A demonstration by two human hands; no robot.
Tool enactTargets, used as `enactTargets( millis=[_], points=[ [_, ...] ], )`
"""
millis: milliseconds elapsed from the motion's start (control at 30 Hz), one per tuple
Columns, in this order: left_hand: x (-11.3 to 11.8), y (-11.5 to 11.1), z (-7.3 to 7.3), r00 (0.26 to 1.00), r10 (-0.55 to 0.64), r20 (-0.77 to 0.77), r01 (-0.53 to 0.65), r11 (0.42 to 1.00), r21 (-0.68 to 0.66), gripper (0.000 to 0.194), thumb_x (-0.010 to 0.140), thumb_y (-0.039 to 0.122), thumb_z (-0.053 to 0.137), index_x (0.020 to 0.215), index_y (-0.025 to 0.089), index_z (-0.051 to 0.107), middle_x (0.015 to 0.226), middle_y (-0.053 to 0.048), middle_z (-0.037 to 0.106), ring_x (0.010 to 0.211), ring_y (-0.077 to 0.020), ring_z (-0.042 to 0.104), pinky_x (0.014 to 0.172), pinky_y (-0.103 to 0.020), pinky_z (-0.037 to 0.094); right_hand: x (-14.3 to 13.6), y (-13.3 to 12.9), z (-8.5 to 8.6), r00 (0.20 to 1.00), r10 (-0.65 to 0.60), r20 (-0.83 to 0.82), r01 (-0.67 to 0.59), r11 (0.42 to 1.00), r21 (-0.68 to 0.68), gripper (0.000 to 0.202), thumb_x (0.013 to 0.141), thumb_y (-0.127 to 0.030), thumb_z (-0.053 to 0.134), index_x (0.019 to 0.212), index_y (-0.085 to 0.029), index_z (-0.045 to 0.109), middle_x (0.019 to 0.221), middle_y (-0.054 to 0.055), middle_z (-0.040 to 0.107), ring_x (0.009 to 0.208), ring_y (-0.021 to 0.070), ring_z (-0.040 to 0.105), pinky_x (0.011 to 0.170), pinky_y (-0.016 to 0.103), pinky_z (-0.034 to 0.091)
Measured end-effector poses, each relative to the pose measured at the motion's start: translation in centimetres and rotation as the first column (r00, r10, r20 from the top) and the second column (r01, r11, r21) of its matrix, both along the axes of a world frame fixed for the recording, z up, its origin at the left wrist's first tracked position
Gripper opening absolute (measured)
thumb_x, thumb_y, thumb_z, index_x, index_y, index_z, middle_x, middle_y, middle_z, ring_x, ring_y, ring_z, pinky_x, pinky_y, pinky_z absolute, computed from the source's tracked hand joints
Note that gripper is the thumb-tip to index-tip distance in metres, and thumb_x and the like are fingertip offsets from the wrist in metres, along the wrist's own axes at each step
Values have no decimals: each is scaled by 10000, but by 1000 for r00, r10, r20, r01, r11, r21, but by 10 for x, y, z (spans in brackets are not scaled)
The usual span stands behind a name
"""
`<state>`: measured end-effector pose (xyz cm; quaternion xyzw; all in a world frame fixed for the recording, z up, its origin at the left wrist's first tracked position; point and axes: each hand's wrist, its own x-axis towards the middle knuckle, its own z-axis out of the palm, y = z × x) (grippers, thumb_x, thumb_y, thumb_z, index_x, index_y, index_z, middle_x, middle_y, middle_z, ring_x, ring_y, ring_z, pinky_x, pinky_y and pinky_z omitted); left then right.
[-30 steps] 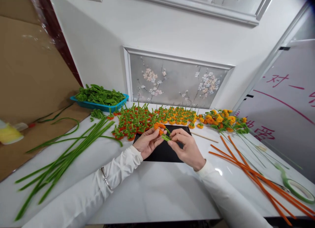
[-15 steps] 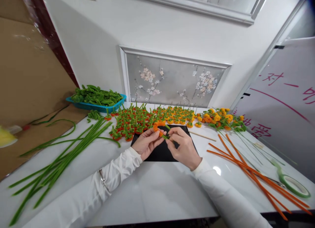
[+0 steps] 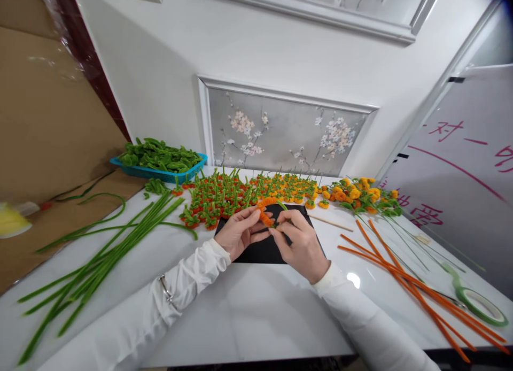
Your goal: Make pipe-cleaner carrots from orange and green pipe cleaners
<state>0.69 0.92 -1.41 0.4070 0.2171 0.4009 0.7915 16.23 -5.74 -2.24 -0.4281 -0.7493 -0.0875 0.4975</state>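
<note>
While both bare hands meet over the black rectangular mat (image 3: 262, 250) at the centre of the frame, I see the left hand (image 3: 242, 233) pinching a curved, fuzzy orange coil (image 3: 266, 203) between thumb and fingers. From the other side, the right hand (image 3: 300, 242) has its thumb and forefinger closed at the coil's lower end, on a green piece mostly hidden by the fingers, so I cannot tell its full shape. A fuzzy green stem (image 3: 281, 205) sticks out near the coil's upper right end. Behind the hands, my view shows rows of small orange pieces with green stems (image 3: 218, 197), with yellow-orange ones (image 3: 290, 188) just to their right. A blue plastic tray (image 3: 160, 174) heaped with short green fuzzy pieces (image 3: 160, 155) sits at the left, and long green fuzzy stems (image 3: 108, 253) fan across the left of the white glossy table (image 3: 248, 317). At the lower right lie crossed orange fuzzy stems (image 3: 417, 283), beside a roll of green tape (image 3: 465, 296).
</note>
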Motion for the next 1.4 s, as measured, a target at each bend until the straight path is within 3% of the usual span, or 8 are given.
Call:
enactTargets(
  millis=[200,367,800,967,1167,1400],
  points=[
    [-7,7,3,993,1,-116,4,999,39,89,802,161,613,857,115,666,877,-93,707,696,-147,681,672,-265,576,2,-3,-1,999,-9,33,9,1000,-6,102,840,-157,520,771,-168,594,905,91,540,830,176,552,737,321,510],
    [-2,2,-2,999,-19,-35,20,1000,13,76,802,180,618,846,125,643,896,-88,698,674,-126,664,692,-280,577,0,-4,0,1000,22,20,-23,1000,19,83,848,-147,512,803,-176,575,905,85,542,853,170,567,773,315,523],
    [4,-10,-3,994,-108,33,107,994,14,131,788,228,643,727,123,594,540,44,479,472,-35,489,560,-172,539,-4,-1,-6,998,69,-1,-69,997,17,92,855,-127,496,839,-180,570,936,90,561,938,180,588,840,330,533],
    [5,-9,-1,999,-25,25,25,1000,11,74,798,192,626,817,122,613,648,0,590,541,-65,574,569,-184,553,-5,-4,0,998,69,-5,-69,997,36,111,855,-129,502,918,-183,575,967,92,559,974,186,584,872,341,523],
    [5,-11,2,997,78,-7,-78,996,-31,65,804,138,607,867,119,605,877,-83,687,739,-135,674,686,-244,576,1,-8,4,998,68,16,-68,998,2,150,864,-117,462,949,-177,571,1011,110,541,973,190,573,870,346,516],
    [9,-13,0,994,108,8,-108,994,-4,73,788,117,624,840,131,576,807,-44,693,662,-108,674,607,-197,575,-1,-6,-2,997,51,65,-52,998,20,119,859,-97,457,864,-147,564,986,125,550,976,188,566,855,333,518]
  ],
)
